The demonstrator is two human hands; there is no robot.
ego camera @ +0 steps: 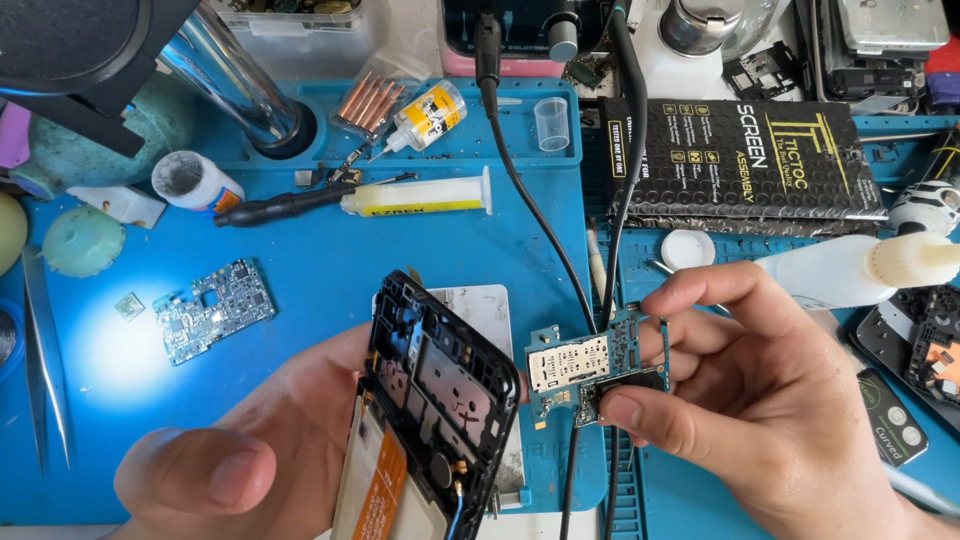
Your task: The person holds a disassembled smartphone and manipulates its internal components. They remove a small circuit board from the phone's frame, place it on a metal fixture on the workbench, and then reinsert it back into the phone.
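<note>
My left hand (235, 450) holds an opened phone body (435, 400) from underneath, its black inner frame facing up and tilted, an orange-labelled battery at its lower end. My right hand (770, 400) pinches a small blue circuit board (590, 365) with a metal card tray between thumb and fingers, just to the right of the phone's upper end. Board and phone nearly touch. Both are held above a blue work mat (320, 260).
A second blue circuit board (213, 310) lies on the mat at left. A syringe tube (420, 197), glue bottle (430, 117), black tool (280, 207), black screen package (740, 165), white squeeze bottle (850, 268), tweezers (45, 360) and two black cables (540, 215) are around.
</note>
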